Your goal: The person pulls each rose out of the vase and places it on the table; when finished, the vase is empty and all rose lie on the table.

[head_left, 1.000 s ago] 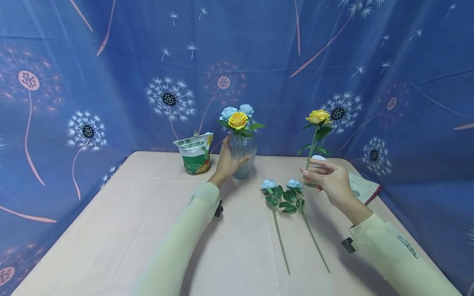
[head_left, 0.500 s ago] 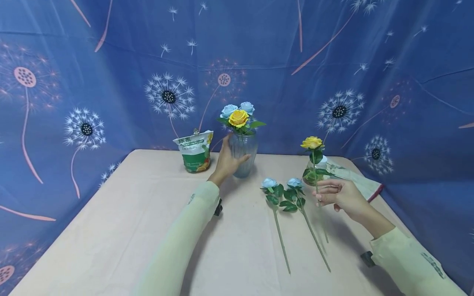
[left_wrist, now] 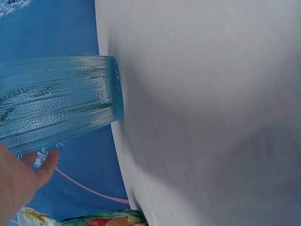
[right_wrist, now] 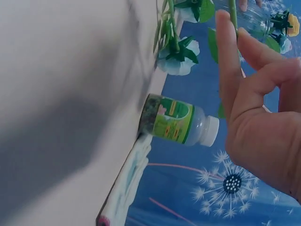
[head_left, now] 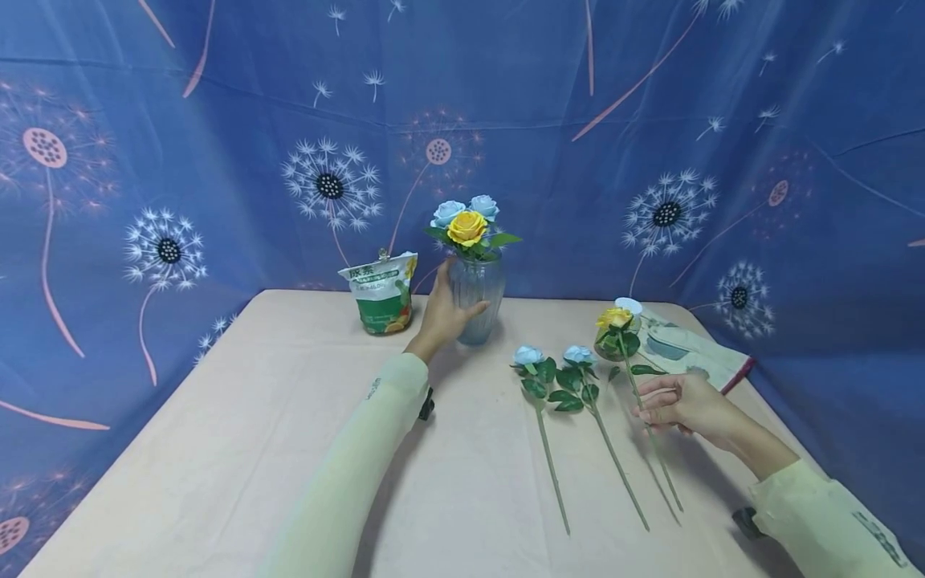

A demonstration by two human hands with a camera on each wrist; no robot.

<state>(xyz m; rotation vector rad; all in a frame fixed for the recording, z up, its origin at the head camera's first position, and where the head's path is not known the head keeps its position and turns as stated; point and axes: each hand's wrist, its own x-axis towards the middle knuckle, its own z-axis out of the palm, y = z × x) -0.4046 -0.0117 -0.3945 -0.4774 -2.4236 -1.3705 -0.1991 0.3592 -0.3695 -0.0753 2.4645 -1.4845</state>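
At the table's back middle stands a ribbed clear glass vase (head_left: 482, 299) holding two blue roses (head_left: 449, 213) and one yellow rose (head_left: 467, 229). My left hand (head_left: 442, 315) grips its left side, thumb across the front. In the left wrist view that hand (left_wrist: 19, 181) shows partly beside the vase (left_wrist: 61, 101). My right hand (head_left: 686, 408) pinches the green stem of another yellow rose (head_left: 614, 318) between thumb and fingers. The rose slants low over the right side, its bloom away from me. Left of it, two blue roses (head_left: 528, 356) with long stems lie side by side on the table.
A green and white pouch (head_left: 382, 297) stands left of the vase. Behind the held rose is a jar with a white lid (right_wrist: 181, 121), green-labelled. A folded pale cloth (head_left: 694, 351) lies at the back right. A blue dandelion-print curtain (head_left: 549, 201) encloses the table (head_left: 289, 449).
My right hand has moved right, down and nearer, lowering the yellow rose from above the blue roses to the table's right side. My left hand stays on the vase.
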